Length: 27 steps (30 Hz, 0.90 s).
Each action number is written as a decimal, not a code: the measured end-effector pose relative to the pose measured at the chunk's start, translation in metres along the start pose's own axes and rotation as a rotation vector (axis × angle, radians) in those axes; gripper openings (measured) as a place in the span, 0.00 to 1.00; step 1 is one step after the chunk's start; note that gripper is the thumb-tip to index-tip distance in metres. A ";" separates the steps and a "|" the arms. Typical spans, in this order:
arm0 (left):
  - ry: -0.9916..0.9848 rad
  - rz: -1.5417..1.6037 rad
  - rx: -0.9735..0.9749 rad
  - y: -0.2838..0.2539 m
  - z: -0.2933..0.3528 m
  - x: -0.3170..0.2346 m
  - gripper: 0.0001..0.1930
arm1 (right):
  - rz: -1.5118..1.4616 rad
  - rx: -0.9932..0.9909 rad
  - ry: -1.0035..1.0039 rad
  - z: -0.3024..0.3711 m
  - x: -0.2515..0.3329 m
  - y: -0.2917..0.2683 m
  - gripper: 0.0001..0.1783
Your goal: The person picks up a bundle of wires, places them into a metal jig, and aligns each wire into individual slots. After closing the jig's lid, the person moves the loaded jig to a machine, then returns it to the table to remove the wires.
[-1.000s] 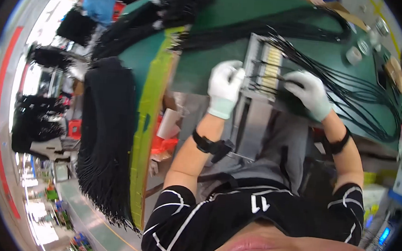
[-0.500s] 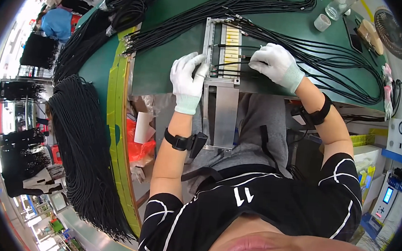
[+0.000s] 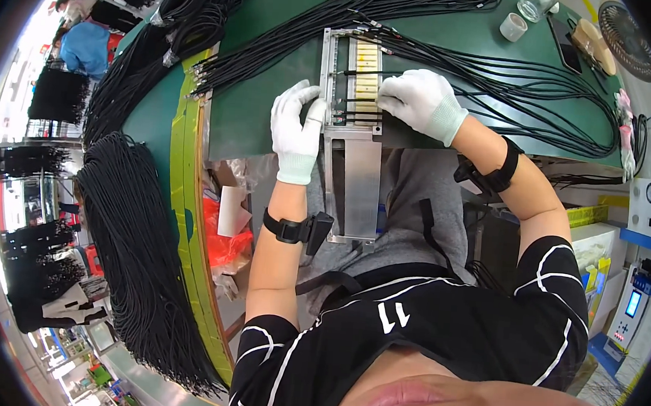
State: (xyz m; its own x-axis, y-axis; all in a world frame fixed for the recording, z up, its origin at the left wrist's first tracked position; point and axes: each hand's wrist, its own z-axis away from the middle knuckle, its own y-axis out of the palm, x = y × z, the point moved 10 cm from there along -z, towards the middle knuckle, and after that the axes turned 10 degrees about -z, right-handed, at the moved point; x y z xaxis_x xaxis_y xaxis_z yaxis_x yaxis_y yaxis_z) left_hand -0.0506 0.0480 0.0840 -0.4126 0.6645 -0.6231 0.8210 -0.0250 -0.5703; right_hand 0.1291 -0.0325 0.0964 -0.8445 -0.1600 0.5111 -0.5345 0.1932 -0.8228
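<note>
Head view: right hand in a white knit glove [image 3: 417, 102] has shifted left since the last frame, now at the right edge of a narrow silver metal fixture with a yellow inner strip [image 3: 368, 64].
Its thumb and fingers are bent toward each other, a thin black cable [image 3: 351, 100] running to the fingertips (cannot tell whether it is pinched). Left hand in a matching white glove [image 3: 293, 125] is loosely curled, thumb and forefinger apart, just beside the fixture's left rail; nothing visible in the gap. Fixture lies at the near edge of a dark green tabletop [image 3: 251, 134], more black cables across it; long looped black cables [image 3: 545, 79] spread to the right.
</note>
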 end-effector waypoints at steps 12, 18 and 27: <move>0.010 -0.099 0.053 0.004 0.002 -0.002 0.08 | 0.121 0.018 0.000 0.000 -0.003 0.005 0.09; -0.048 -0.080 0.058 0.004 0.003 0.002 0.08 | 0.050 -0.079 -0.084 0.002 0.006 -0.004 0.09; -0.017 -0.020 0.095 0.008 0.001 0.000 0.09 | 0.178 0.077 0.057 -0.003 0.001 0.014 0.08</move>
State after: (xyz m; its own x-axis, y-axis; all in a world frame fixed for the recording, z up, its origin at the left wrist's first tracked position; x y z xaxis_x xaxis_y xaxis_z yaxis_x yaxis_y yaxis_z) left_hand -0.0448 0.0468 0.0792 -0.4358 0.6531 -0.6193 0.7716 -0.0831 -0.6306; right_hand 0.1208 -0.0268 0.0859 -0.9271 -0.0741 0.3675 -0.3745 0.1386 -0.9168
